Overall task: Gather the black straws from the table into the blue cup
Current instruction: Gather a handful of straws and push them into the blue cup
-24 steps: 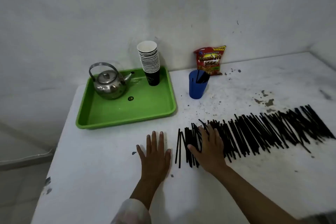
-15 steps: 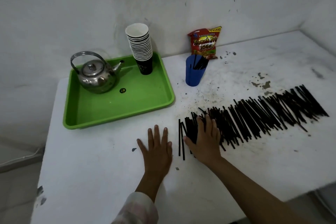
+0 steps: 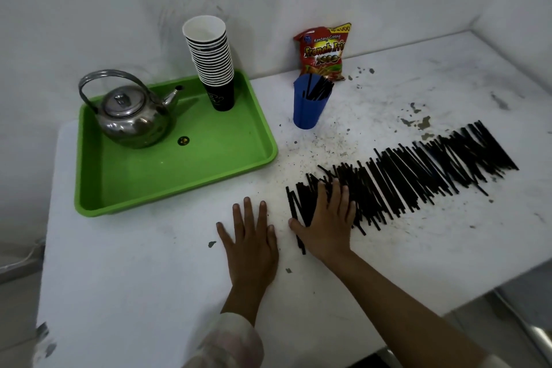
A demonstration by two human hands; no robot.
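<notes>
Straws (image 3: 418,176): long row on tabletop (image 3: 149,278), few in blue cup (image 3: 309,104) | right hand (image 3: 325,224): fingers flat, pressing row's left end | left hand (image 3: 251,242): flat, empty | step: bunching; next: grip bundle, carry to cup.

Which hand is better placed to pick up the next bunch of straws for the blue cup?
Right. The right hand already lies on the near end of the black straws; the left hand rests flat on bare table, beside them.
</notes>
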